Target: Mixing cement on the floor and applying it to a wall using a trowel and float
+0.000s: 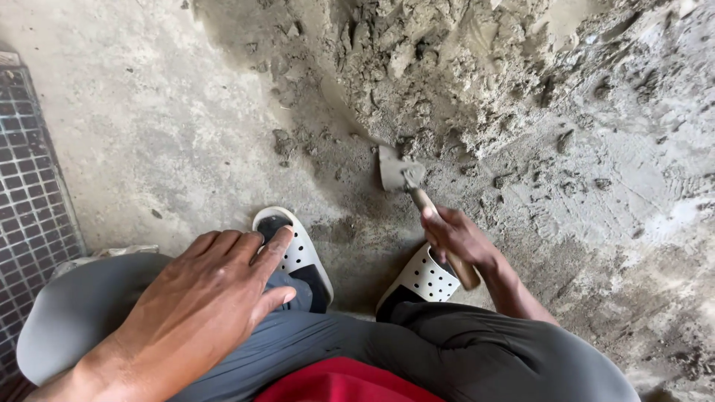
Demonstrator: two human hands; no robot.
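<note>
A small trowel (402, 177) works at the foot of a mortar heap (447, 67), gripped in the right hand (456, 237).

The trowel has a flat metal blade caked in grey mortar, and a smooth, rounded wooden handle whose butt end sticks out below the palm; the blade rests on the concrete floor (149, 126) right at the lower edge of the heap. The right hand's fingers are curled tightly around the handle, with no gap showing. The left hand (212, 298) lies flat and spread on the left knee of the grey trousers (313, 346), holding nothing. The heap is coarse, damp and lumpy, with crumbs scattered around it; the floor is rough, smeared and dusty. White perforated sandals (298, 257) with black insoles stand just below the blade. A dark grid of small tiles (30, 193) runs along the left edge.
</note>
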